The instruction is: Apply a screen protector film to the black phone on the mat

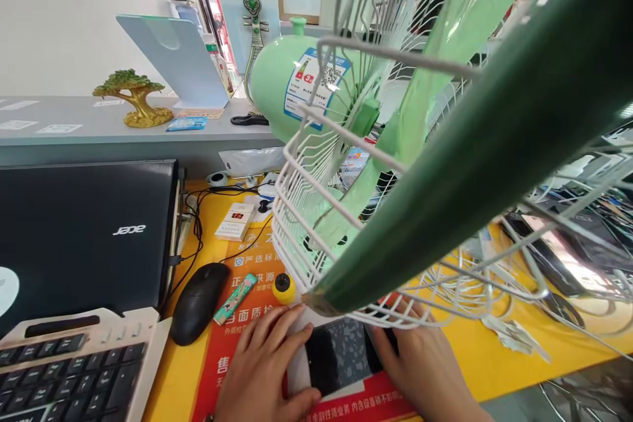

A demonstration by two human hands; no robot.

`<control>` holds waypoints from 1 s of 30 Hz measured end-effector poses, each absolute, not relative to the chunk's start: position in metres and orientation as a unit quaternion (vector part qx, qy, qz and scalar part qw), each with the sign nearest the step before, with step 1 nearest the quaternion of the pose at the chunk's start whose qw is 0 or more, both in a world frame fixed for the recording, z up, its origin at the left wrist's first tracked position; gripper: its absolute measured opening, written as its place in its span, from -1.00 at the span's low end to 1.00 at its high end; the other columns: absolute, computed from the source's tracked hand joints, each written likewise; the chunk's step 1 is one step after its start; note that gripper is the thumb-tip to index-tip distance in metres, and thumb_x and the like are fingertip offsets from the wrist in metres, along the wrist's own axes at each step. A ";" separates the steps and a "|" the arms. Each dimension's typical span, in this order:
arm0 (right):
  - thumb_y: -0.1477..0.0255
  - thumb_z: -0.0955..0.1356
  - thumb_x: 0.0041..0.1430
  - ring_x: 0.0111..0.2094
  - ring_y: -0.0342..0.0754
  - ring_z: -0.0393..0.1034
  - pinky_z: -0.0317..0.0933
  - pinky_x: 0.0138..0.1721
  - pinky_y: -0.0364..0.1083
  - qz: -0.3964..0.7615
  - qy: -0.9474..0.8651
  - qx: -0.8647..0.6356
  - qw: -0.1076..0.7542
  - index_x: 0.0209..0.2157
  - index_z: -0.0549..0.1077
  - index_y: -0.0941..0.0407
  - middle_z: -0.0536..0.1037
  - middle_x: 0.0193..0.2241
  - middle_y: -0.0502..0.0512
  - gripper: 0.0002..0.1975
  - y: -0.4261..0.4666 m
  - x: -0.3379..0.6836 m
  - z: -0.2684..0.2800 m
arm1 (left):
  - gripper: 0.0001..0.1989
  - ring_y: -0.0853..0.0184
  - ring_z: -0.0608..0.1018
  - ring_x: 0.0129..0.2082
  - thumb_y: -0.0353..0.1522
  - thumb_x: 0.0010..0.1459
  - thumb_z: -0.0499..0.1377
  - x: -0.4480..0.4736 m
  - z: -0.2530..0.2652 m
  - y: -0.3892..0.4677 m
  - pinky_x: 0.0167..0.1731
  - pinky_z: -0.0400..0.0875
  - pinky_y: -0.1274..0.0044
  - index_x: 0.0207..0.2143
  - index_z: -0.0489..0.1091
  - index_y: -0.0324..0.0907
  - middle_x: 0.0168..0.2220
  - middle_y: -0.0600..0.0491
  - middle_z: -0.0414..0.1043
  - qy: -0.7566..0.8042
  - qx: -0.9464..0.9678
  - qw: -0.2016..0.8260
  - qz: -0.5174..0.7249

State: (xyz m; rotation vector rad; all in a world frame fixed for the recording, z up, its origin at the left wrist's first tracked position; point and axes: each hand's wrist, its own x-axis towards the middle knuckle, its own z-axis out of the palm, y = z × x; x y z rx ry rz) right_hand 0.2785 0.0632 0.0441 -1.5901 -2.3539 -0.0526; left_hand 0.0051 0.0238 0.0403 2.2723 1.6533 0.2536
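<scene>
My left hand (270,366) lies on a red and orange printed mat (200,402), fingers spread, with its thumb by the lower left of a flat, dark, glossy slab (339,353). A white surface shows along the slab's left side, under my fingertips. At the slab's right side rests my right hand (428,359), its thumb along the edge and its fingers stretched forward. The wire cage of a green desk fan (386,257) partly covers those fingers. Just beyond my left fingertips stands a small yellow bottle with a black top (283,288). A green patterned stick (235,299) lies nearby.
The fan fills the upper right, close to my view. To the left are a black mouse (200,303), a keyboard (74,369) and an Acer laptop (84,231). A cigarette pack (236,221) and cables lie behind. A golden tree ornament (133,95) stands on the ledge.
</scene>
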 end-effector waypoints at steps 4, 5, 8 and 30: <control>0.36 0.24 0.37 -0.16 0.15 0.39 0.25 -0.15 0.06 -0.017 -0.822 -0.549 0.150 -0.14 0.49 0.16 0.54 -0.16 0.25 -0.76 0.061 0.270 0.044 | -0.29 -0.04 0.36 0.28 -0.13 -0.02 0.41 0.005 0.042 0.021 0.20 0.37 0.07 0.21 0.35 0.18 0.35 0.20 0.24 0.584 0.790 0.164 0.091; 0.37 0.23 0.37 -0.19 0.14 0.39 0.24 -0.17 0.06 -0.017 -0.822 -0.549 0.151 -0.17 0.50 0.16 0.54 -0.17 0.25 -0.76 0.061 0.268 0.043 | -0.28 -0.05 0.36 0.28 -0.14 -0.02 0.41 0.006 0.042 0.021 0.20 0.37 0.07 0.21 0.34 0.18 0.35 0.19 0.23 0.586 0.788 0.167 0.090; 0.37 0.23 0.36 -0.25 0.12 0.39 0.23 -0.21 0.05 -0.015 -0.820 -0.553 0.148 -0.30 0.47 0.11 0.55 -0.25 0.21 -0.77 0.059 0.263 0.043 | -0.28 -0.06 0.34 0.29 -0.15 -0.04 0.42 0.008 0.044 0.021 0.20 0.35 0.06 0.21 0.36 0.16 0.36 0.17 0.23 0.592 0.781 0.178 0.089; 0.39 0.23 0.39 -0.26 0.09 0.37 0.23 -0.23 0.02 -0.021 -0.831 -0.519 0.200 -0.34 0.32 0.07 0.47 -0.33 0.13 -0.83 0.044 0.232 0.039 | -0.28 -0.02 0.27 0.32 -0.20 -0.05 0.45 0.011 0.048 0.024 0.29 0.20 0.01 0.18 0.35 0.20 0.36 0.20 0.24 0.597 0.755 0.251 0.097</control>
